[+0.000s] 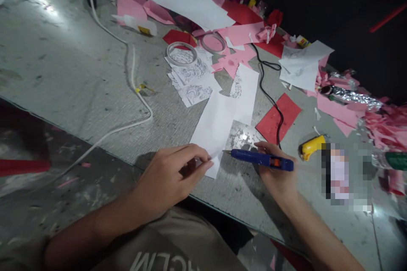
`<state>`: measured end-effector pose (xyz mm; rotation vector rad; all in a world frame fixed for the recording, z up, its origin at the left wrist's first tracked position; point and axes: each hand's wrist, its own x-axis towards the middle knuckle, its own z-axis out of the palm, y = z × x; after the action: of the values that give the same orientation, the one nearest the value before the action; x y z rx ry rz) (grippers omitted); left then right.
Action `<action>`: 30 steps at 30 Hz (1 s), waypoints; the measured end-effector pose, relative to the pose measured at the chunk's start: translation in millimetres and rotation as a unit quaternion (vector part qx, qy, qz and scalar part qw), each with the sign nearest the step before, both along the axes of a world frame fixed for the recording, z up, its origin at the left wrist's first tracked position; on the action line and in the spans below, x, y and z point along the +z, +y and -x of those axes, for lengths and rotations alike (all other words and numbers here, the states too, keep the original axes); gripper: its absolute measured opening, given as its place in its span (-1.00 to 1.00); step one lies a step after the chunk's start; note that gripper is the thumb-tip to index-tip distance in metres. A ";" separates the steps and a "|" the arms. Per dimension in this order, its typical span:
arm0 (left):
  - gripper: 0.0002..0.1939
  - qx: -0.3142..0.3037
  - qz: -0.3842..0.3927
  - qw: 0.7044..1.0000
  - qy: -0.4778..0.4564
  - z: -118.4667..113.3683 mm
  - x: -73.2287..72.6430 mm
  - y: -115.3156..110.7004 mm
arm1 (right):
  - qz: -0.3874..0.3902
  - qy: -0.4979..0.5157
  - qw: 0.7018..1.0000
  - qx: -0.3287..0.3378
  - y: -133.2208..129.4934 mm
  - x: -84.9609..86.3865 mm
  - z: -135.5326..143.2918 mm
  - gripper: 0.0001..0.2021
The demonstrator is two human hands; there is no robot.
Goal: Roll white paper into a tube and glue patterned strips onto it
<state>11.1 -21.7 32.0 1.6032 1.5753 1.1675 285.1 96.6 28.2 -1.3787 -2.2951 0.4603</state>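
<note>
My left hand [173,171] is closed in a pinch on the near edge of a white paper sheet [211,120], near the table's front edge. My right hand [276,169] is wrapped around a blue glue gun [254,157], its pointed metal tip aimed left toward the paper, close to my left fingertips. Some of the right fingers are hidden behind the tool. Beyond the sheet lies another white paper piece [249,93] with a printed pattern on it. A red paper rectangle [278,118] sits past my right hand, crossed by a black cord [262,80].
Patterned paper cutouts [193,76] lie under a tape roll [182,53], with a second tape roll [213,43] beside it. A white cable [132,67] crosses the left side. A yellow tool [313,146] lies at right. Pink paper scraps [241,34] and a glue bottle [136,24] lie farther back.
</note>
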 end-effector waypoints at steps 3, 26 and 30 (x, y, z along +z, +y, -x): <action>-0.88 -0.004 -0.005 1.000 -0.003 -0.5 -0.1 0.4 | 0.009 -0.002 1.000 -0.011 0.1 1.0 0.4 -0.80; -0.89 -0.002 0.021 0.999 -0.027 -0.9 -3.4 0.0 | -0.016 0.067 0.997 -0.017 -1.0 14.3 9.3 -0.73; -0.89 -0.006 0.023 0.999 -0.036 -0.6 -3.3 1.5 | -0.002 0.091 0.996 -0.015 -0.6 13.3 3.7 -0.73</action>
<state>11.7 -20.2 28.8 1.5220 1.5341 1.1629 281.4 96.0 41.5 -1.3112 -2.1250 0.5479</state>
